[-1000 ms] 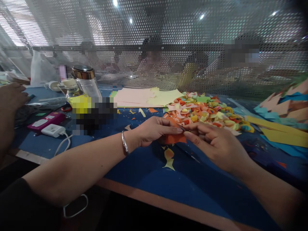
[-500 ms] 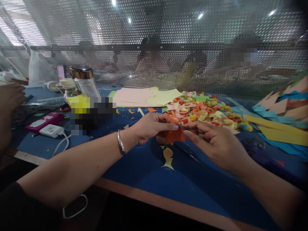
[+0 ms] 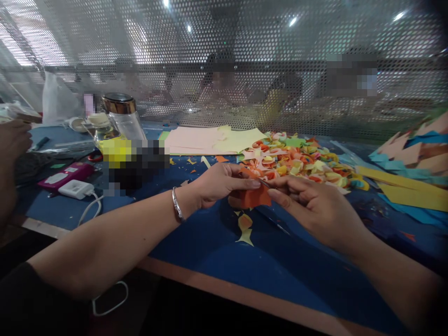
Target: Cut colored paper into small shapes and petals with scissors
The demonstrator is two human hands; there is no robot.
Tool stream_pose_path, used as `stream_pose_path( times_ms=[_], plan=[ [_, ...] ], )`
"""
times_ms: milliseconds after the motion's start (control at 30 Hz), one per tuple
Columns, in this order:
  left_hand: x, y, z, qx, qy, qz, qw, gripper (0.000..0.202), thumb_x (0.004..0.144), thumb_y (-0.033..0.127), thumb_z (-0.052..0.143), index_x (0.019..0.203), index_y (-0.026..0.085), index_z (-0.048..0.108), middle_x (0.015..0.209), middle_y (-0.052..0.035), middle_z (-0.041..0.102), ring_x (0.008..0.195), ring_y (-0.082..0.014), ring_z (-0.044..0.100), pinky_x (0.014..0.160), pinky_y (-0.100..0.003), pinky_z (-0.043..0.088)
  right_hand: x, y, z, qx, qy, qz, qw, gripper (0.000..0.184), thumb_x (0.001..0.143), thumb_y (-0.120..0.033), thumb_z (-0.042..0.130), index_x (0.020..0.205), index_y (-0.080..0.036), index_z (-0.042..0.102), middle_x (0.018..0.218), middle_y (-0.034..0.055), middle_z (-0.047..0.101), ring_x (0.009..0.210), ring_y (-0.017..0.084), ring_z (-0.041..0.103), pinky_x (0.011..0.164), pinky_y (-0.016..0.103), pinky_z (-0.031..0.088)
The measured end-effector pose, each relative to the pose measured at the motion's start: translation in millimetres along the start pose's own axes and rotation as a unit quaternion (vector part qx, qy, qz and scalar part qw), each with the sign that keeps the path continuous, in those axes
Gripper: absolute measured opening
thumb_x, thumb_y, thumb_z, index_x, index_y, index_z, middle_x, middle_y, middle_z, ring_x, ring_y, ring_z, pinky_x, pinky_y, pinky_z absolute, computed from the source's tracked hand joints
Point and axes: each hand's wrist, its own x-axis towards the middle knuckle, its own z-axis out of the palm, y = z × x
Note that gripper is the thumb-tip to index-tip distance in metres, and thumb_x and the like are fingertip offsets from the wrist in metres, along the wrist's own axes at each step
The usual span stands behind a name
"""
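My left hand [image 3: 217, 185] pinches a piece of orange paper [image 3: 258, 198] between thumb and fingers, above the blue tabletop [image 3: 210, 254]. Close against it on the right, my right hand [image 3: 317, 207] is closed around a slim, dark metal tool [image 3: 265, 184]. The tool's tip meets the paper by my left thumb; its exact kind is hidden by my fingers. Below the orange paper lies a pale yellow paper scrap [image 3: 246, 236] with an orange bit on it. Just beyond both hands is a heap of small curled paper pieces [image 3: 297, 161] in orange, yellow and green.
Pale paper sheets [image 3: 199, 140] lie at the back. Yellow strips [image 3: 413, 192] and layered cut paper [image 3: 416, 149] are at right. On the left stand a lidded bottle [image 3: 124, 119], a magenta box [image 3: 66, 176] and a white charger [image 3: 77, 189]. Another person's hand [image 3: 14, 140] shows at far left.
Both hands keep nearly the same place, still on the orange paper and the tool. The view shifts very slightly. The other person's hand at the left edge has moved a little.
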Motion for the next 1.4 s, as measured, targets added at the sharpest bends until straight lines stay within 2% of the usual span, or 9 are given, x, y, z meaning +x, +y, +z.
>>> stream_pose_path(
  times_ms=[133, 367, 500, 733, 967, 1400],
  plan=[
    [0.3, 0.2, 0.1, 0.003, -0.004, -0.004, 1.0, 0.023, 0.069, 0.025, 0.092, 0.07, 0.012, 0.072, 0.062, 0.0009, 0.068, 0.058, -0.0064, 0.059, 0.061, -0.022, 0.045, 0.6, -1.3, 0.1, -0.006, 0.005, -0.009, 1.0, 0.045, 0.09, -0.063, 0.066, 0.104, -0.021, 0.074, 0.085, 0.0079, 0.079, 0.067, 0.019, 0.073, 0.056, 0.027, 0.056],
    [-0.5, 1.8, 2.0, 0.007, -0.003, -0.008, 1.0, 0.02, 0.073, 0.022, 0.088, 0.07, 0.012, 0.071, 0.061, 0.0012, 0.067, 0.056, -0.0064, 0.06, 0.06, -0.022, 0.046, 0.9, -0.3, 0.1, -0.021, -0.002, -0.02, 1.0, 0.041, 0.093, -0.059, 0.063, 0.102, -0.02, 0.073, 0.087, 0.008, 0.08, 0.068, 0.018, 0.072, 0.057, 0.027, 0.054],
    [-0.3, 0.6, 1.9, 0.02, -0.002, -0.02, 1.0, 0.026, 0.068, 0.026, 0.092, 0.072, 0.013, 0.07, 0.061, 0.0019, 0.067, 0.053, -0.0068, 0.058, 0.055, -0.022, 0.045, 1.6, -1.4, 0.1, -0.029, -0.003, -0.02, 0.999, 0.04, 0.093, -0.058, 0.062, 0.099, -0.02, 0.072, 0.079, 0.0065, 0.077, 0.064, 0.017, 0.069, 0.053, 0.027, 0.05],
    [0.1, 0.3, 2.3, 0.026, -0.003, -0.024, 0.999, 0.031, 0.064, 0.03, 0.095, 0.072, 0.013, 0.07, 0.062, 0.0023, 0.067, 0.053, -0.0061, 0.058, 0.055, -0.021, 0.045, 1.0, -1.7, -0.4, -0.033, -0.009, -0.015, 0.999, 0.037, 0.094, -0.056, 0.062, 0.101, -0.021, 0.073, 0.083, 0.007, 0.078, 0.065, 0.018, 0.068, 0.058, 0.029, 0.052],
    [-0.3, -1.5, 2.1, 0.015, -0.019, -0.028, 0.999, 0.03, 0.064, 0.03, 0.095, 0.071, 0.013, 0.07, 0.061, 0.0023, 0.066, 0.053, -0.0064, 0.059, 0.053, -0.021, 0.043, 0.4, 0.6, -0.6, -0.032, -0.016, -0.01, 0.999, 0.042, 0.094, -0.059, 0.061, 0.1, -0.019, 0.072, 0.078, 0.0061, 0.075, 0.062, 0.016, 0.065, 0.054, 0.028, 0.049],
    [-1.0, 0.9, 3.8, 0.018, -0.027, -0.043, 0.999, 0.03, 0.063, 0.028, 0.095, 0.072, 0.013, 0.071, 0.061, 0.0033, 0.066, 0.052, -0.0056, 0.058, 0.053, -0.02, 0.043, 0.6, -3.1, -0.8, -0.035, -0.015, -0.011, 0.999, 0.042, 0.092, -0.061, 0.064, 0.096, -0.02, 0.073, 0.073, 0.0049, 0.073, 0.057, 0.015, 0.063, 0.052, 0.028, 0.049]
  ],
)
